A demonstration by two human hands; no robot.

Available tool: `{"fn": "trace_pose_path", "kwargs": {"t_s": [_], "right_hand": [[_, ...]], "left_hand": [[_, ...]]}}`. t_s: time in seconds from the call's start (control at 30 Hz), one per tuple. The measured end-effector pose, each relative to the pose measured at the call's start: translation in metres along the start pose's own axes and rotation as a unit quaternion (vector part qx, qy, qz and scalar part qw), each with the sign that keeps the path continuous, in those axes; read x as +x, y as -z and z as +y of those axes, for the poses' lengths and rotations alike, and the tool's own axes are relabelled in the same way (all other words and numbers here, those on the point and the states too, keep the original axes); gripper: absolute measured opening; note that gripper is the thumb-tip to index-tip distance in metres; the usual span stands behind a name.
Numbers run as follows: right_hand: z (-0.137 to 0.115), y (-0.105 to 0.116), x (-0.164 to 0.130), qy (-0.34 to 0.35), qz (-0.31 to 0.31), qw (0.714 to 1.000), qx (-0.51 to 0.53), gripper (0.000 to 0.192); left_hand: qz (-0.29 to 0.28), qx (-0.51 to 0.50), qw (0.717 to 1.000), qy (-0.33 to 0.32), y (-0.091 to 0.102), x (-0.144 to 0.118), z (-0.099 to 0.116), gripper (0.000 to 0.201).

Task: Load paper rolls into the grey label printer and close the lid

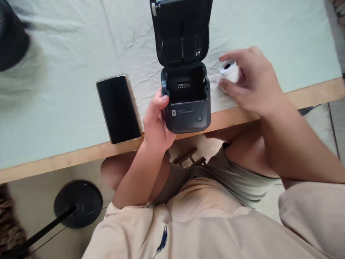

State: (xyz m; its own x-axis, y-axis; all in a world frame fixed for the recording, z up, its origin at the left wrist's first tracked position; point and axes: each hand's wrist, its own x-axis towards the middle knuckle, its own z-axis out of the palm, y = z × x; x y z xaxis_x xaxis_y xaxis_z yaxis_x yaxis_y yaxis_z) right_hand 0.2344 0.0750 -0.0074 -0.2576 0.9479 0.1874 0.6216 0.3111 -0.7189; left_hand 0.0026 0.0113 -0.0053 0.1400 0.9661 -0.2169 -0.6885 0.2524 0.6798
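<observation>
Small dark grey thermal printer (187,108) sits at the near edge of the table (54,158), lid (182,30) flipped open and standing back toward 12 o'clock. Paper bay (185,85) inside is open, a small label visible on its back wall. Front face shows a white sticker and a round button.

Left hand (156,124) grips the printer's left side from 8 o'clock, thumb hooked on the top left corner of the body, fingers curled underneath or behind, mostly hidden.

Right hand (250,82) is at 3 o'clock of the printer, just beside it, slightly blurred. It pinches a white paper roll (229,71) between thumb and the fingers above, roll's dark core hole facing the camera. Whether the roll touches the cloth, cannot tell.

Smartphone (118,109) with black screen lies flat at 9 o'clock of the printer, near the left hand, not touching it. Pale green cloth (67,54) covers the table, wrinkled. Blurred dark object (12,36) at the far left corner. Under the table at 7 o'clock, a round black stand base (78,203) on the floor.
</observation>
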Motion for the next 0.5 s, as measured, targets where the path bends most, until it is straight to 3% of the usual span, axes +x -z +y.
{"fn": "trace_pose_path", "kwargs": {"t_s": [0.07, 0.13, 0.2, 0.3, 0.37, 0.5], "right_hand": [[0.004, -0.001, -0.002, 0.015, 0.008, 0.995, -0.094, 0.061], [0.002, 0.0, -0.003, 0.009, -0.011, 0.994, -0.105, 0.064], [-0.002, 0.006, -0.002, 0.015, -0.013, 0.994, -0.104, 0.048], [-0.002, 0.019, 0.005, 0.041, 0.064, 0.986, -0.149, 0.034], [0.006, 0.026, 0.013, 0.003, 0.091, 0.978, -0.19, 0.044], [0.031, 0.028, 0.026, -0.121, 0.054, 0.976, -0.171, 0.047]], "left_hand": [[-0.002, -0.005, 1.0, -0.004, -0.001, 0.0, 0.0, 0.019], [-0.001, 0.004, 1.0, -0.004, -0.002, 0.0, 0.0, 0.019], [0.01, 0.026, 1.0, -0.002, -0.002, 0.0, 0.0, 0.018], [0.017, 0.037, 0.999, -0.002, -0.002, 0.0, 0.001, 0.017], [0.01, 0.026, 1.0, -0.005, -0.001, 0.0, 0.001, 0.017], [0.018, 0.049, 0.999, 0.007, -0.001, 0.0, 0.001, 0.017]]}}
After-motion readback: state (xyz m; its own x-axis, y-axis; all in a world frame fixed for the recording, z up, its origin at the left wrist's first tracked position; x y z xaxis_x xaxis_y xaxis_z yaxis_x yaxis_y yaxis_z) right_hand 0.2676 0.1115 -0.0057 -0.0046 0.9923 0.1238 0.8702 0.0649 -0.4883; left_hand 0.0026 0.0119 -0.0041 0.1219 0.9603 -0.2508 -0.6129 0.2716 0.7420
